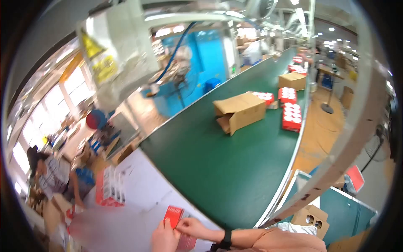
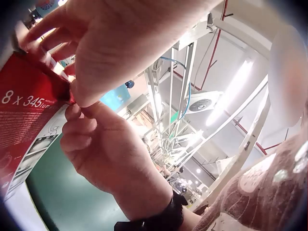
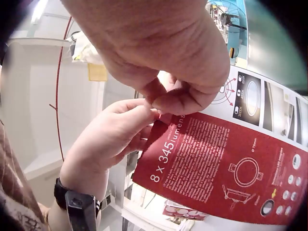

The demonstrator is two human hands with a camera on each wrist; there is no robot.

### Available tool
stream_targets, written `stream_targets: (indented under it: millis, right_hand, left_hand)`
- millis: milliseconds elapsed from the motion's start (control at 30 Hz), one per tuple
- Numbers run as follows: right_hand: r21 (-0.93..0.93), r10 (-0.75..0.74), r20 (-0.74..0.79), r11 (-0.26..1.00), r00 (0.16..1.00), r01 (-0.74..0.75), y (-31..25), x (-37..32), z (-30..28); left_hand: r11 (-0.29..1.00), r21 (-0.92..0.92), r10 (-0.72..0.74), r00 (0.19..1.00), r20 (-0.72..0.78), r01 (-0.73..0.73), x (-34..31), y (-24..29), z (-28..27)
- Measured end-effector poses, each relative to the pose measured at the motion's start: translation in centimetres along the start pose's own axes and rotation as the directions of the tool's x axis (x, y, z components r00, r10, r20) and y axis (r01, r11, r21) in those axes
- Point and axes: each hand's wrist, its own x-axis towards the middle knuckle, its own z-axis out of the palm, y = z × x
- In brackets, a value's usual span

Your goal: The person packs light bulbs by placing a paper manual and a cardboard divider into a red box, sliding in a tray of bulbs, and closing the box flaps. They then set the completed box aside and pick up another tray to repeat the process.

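A red printed carton (image 3: 216,163), marked "8 x 345 lumens" with drawings of round lights, is between my hands over the white table (image 1: 142,185). My left hand (image 1: 165,236) pinches the edge of the carton with thumb and fingers. Right beside it, my right hand (image 1: 194,229) has its thumb and fingertips curled together at the same edge. In the right wrist view, fingertips of both hands meet at one upper corner of the carton, partly covering it. A black strap (image 2: 156,216) circles the right wrist.
Beyond the white table runs a green conveyor belt (image 1: 210,172) carrying a brown box (image 1: 247,113) with open flaps and several red packs (image 1: 291,116). More red-and-white cartons (image 1: 110,189) stand at the table's left, near a seated person (image 1: 54,174). A white post (image 1: 336,155) rises on the right.
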Motion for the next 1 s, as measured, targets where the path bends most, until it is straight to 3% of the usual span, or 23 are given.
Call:
stream_targets:
  millis: [67,100,133,167,267,400,667,1000]
  right_hand:
    - [-0.098,0.034,-0.008,0.995,0.999,-0.034,0.0,0.1,-0.5]
    - [-0.094,-0.027,0.017,0.995,0.999,0.028,0.0,0.1,-0.8]
    - [-0.062,0.062,-0.074,0.996,0.995,-0.066,-1.4,-0.9,-0.4]
    - [-0.063,0.035,-0.061,0.997,0.998,-0.039,-0.7,-0.7,-0.6]
    - [0.102,0.045,-0.113,0.994,0.993,-0.033,-1.0,-1.0,0.2]
    - [0.188,0.047,-0.110,0.982,0.993,-0.025,-0.9,-0.8,0.4]
    - [0.048,0.029,-0.119,0.999,0.992,-0.023,-1.7,-0.8,0.1]
    - [0.112,0.119,-0.119,0.988,0.986,-0.106,-2.5,-0.7,0.1]
  left_hand:
    - [0.991,-0.092,0.098,0.995,-0.031,-0.101,0.0,-1.4,0.5]
    - [0.982,-0.098,0.156,0.986,-0.050,-0.160,0.1,-1.7,0.1]
    - [0.974,-0.135,0.175,0.983,-0.062,-0.182,-0.5,-2.3,0.4]
    - [0.969,-0.159,0.181,0.982,-0.062,-0.188,-1.0,-2.6,0.2]
    - [0.993,-0.111,0.046,0.998,0.053,-0.040,-2.9,-2.8,0.6]
    - [0.996,-0.079,0.028,1.000,0.009,-0.027,-3.1,-2.5,1.5]
    - [0.998,-0.068,0.014,1.000,0.009,-0.013,-3.1,-2.3,1.6]
    - [1.000,-0.025,0.013,1.000,-0.019,-0.013,-3.2,-1.8,1.9]
